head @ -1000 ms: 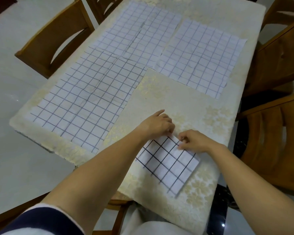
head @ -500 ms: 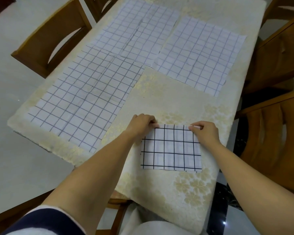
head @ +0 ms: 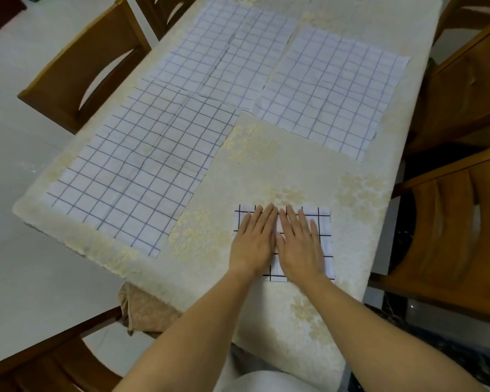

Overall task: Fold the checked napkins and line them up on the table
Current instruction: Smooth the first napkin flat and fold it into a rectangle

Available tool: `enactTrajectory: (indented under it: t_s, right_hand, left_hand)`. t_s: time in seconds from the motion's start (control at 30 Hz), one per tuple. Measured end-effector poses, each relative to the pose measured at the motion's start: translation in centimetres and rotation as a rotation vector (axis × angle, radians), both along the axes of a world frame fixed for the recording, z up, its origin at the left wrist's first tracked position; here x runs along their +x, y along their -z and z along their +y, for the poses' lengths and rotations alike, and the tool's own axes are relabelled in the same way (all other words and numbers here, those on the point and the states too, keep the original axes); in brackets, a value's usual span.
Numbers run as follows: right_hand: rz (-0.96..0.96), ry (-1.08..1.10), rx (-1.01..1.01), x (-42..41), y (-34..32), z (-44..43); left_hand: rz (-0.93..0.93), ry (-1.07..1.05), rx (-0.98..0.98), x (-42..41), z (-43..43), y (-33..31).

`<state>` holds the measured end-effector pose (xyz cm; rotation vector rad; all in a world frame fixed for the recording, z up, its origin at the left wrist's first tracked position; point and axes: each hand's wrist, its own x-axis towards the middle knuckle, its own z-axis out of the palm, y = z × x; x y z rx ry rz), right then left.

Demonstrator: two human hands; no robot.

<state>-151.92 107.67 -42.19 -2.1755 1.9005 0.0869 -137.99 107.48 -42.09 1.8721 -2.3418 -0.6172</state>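
Near the front edge of the tabletop (head: 294, 165), towards its right corner, the folded napkin (head: 325, 236) lies square to me under both palms. Half a second ago I was pinching its far corners to straighten it. Now my left hand (head: 253, 244) and right hand (head: 300, 247) lie flat on top, side by side, fingers (head: 266, 219) straight and close together, gripping nothing, only pressing the cloth down. I take that to mean this one is folded and I am setting its creases. Three more lie spread open where they were: the left napkin (head: 136, 171) along the left edge, the far napkin (head: 224, 52) at the far end, and the right napkin (head: 331, 91) towards the far right corner. Most of the job remains, and the nearest open one looks the likely next pick.
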Motion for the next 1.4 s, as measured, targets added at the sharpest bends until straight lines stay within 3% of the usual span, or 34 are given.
enactTrajectory:
  t_s: [0.2, 0.33, 0.43, 0.5, 0.57, 0.87, 1.03, 1.13, 1.27, 1.4]
  right_hand:
    - [0.108, 0.070, 0.067, -6.6, -0.9, -0.6]
    - [0.206, 0.077, 0.127, -6.6, -2.1, -1.0]
    - [0.114, 0.104, 0.009, -2.5, -3.6, -1.6]
    - [0.045, 0.031, -0.042, 0.6, -3.7, -1.7]
    - [0.023, -0.021, 0.027, 2.2, -2.8, -1.2]
    - [0.092, 0.093, 0.082, -6.9, -1.5, -0.2]
    - [0.039, 0.146, 0.067, -5.3, -2.8, -0.7]
    - [-0.017, 0.079, 0.005, -1.3, -3.3, -0.7]
    - [0.013, 0.124, 0.119, 0.5, -1.9, -0.3]
    - [-0.107, 0.292, 0.070, -3.3, -2.2, 0.4]
  left_hand:
    - [-0.124, -0.093, 0.017, 3.3, 0.0, -0.1]
    - [-0.178, -0.110, 0.077, 5.5, 0.3, -0.7]
    - [-0.148, -0.125, -0.006, 4.3, -0.6, -1.7]
    - [-0.098, -0.014, -0.069, 2.5, -0.8, -1.9]
    - [-0.083, 0.056, -0.018, 1.1, -0.2, -1.3]
    - [-0.178, -0.140, 0.075, 5.4, 1.2, -1.2]
    - [-0.227, -0.188, 0.056, 6.4, 1.3, -1.8]
    - [-0.140, -0.102, -0.071, 3.8, 0.6, -2.3]
    - [-0.025, 0.036, -0.013, 0.8, -0.5, -1.3]
    - [-0.118, 0.055, 0.000, 1.7, 0.2, 0.0]
